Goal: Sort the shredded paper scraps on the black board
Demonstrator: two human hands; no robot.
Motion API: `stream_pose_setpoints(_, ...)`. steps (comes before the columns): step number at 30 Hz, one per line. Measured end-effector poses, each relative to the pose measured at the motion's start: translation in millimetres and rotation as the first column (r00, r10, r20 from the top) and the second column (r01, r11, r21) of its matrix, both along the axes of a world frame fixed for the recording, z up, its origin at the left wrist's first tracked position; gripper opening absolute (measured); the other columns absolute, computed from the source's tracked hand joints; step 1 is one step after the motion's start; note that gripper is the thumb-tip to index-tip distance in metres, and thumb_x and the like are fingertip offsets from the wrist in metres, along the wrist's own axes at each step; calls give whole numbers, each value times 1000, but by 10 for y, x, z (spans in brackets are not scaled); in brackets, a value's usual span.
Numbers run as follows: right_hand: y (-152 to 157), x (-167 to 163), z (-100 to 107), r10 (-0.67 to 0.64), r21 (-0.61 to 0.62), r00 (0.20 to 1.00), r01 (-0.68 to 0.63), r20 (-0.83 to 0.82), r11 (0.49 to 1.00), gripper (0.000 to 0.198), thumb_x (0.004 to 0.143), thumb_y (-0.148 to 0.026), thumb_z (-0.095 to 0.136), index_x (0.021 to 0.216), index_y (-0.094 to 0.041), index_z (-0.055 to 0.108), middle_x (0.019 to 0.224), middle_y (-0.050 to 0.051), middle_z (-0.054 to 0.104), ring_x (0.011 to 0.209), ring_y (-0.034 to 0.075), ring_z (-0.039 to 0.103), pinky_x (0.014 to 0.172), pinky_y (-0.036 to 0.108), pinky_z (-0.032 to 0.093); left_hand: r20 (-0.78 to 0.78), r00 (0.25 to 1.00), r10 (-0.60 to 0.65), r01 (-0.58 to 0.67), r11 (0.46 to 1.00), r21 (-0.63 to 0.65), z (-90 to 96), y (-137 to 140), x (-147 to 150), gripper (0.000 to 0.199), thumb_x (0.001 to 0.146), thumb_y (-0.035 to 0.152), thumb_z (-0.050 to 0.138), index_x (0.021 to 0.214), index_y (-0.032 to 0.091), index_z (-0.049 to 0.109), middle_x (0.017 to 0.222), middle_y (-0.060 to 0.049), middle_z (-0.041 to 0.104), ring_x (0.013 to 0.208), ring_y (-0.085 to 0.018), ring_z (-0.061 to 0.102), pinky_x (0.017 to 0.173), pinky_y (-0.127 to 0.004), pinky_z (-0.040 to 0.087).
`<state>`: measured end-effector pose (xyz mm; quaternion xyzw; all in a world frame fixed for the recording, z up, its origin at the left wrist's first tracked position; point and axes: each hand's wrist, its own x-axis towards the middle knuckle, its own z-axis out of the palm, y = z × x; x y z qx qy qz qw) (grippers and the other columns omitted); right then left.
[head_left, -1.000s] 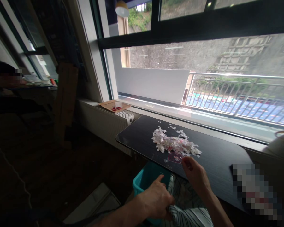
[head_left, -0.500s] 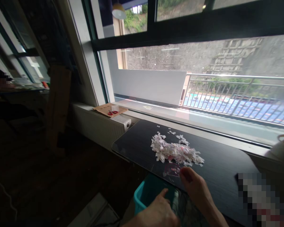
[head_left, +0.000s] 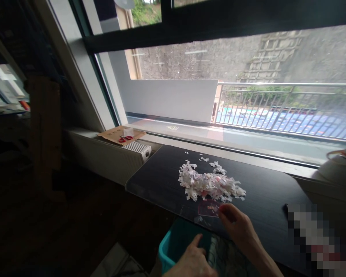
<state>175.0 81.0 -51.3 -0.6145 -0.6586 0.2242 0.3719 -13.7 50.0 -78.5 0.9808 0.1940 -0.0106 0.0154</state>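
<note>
Our right hand (head_left: 237, 221) still pinches the translucent pink plastic sheet (head_left: 205, 210), white paper-scrap heap (head_left: 209, 184) undiminished, our left hand (head_left: 192, 259) unclear in grip.

Paper scraps (head_left: 209, 184) lie on the table (head_left: 268, 192), bin (head_left: 165, 252) before it, scissors (head_left: 128, 137) to its left

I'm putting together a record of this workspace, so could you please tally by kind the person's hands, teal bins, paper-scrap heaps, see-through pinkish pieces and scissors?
Hands: 2 (left hand, right hand)
Teal bin: 1
Paper-scrap heap: 1
See-through pinkish piece: 1
Red-handled scissors: 1 pair
Total: 6
</note>
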Motion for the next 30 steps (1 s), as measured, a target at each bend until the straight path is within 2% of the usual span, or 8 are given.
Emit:
stream_pose_setpoints(5,-52,43,-9,-44,-42,999,42,-26,998,20,80,-36,54,84,-19,65,73,3,70,63,17,64,60,24,49,-20,999,-34,34,999,-8,43,16,-26,20,79,27,72,62,21,64,51,3,59,50,-14,51,97,-51,33)
stream_pose_setpoints(10,-152,-15,82,14,-99,995,-24,-95,995,16,80,-32,54,81,-19,63,68,0,66,61,15,60,58,23,47,-20,1000,18,-19,999,-32,204,-15,-95,13,80,27,70,68,22,66,52,2,58,54,-15,52,99,-51,32)
stream_pose_setpoints(16,-108,-54,93,-36,-111,991,22,-127,994,19,81,-35,54,83,-18,62,73,2,67,66,16,62,63,24,48,-104,994,20,-27,998,-64,343,-22,-84,12,81,28,68,70,22,66,55,1,61,56,-16,55,99,-51,35)
stream_pose_setpoints(21,-116,-106,77,33,-129,992,-48,-119,990,16,80,-32,55,81,-19,64,69,1,67,62,15,60,59,23,47,-105,994,36,-44,996,-77,357,-36,-121,10,79,29,69,72,22,67,56,0,61,58,-16,56,100,-50,34)
stream_pose_setpoints(26,-139,-95,89,-19,-86,997,12,-79,996,19,78,-35,55,80,-19,66,67,1,68,60,16,61,58,24,48,-51,998,44,-49,994,-96,348,-42,-167,12,78,31,68,70,22,66,52,1,59,58,-16,55,99,-50,33)
stream_pose_setpoints(28,-145,-29,89,-15,-76,996,8,-89,997,19,77,-35,55,78,-20,66,66,1,69,60,16,61,58,24,49,-32,998,55,-58,994,-97,324,-39,-185,12,77,30,67,69,22,66,52,2,58,58,-16,54,100,-49,33)
stream_pose_setpoints(30,-147,97,84,-73,-45,991,68,-114,997,22,77,-38,55,79,-20,66,69,2,70,62,17,64,60,25,50,-11,997,76,-76,992,-102,280,-36,-224,12,76,29,67,67,21,65,51,3,56,58,-16,53,100,-49,33)
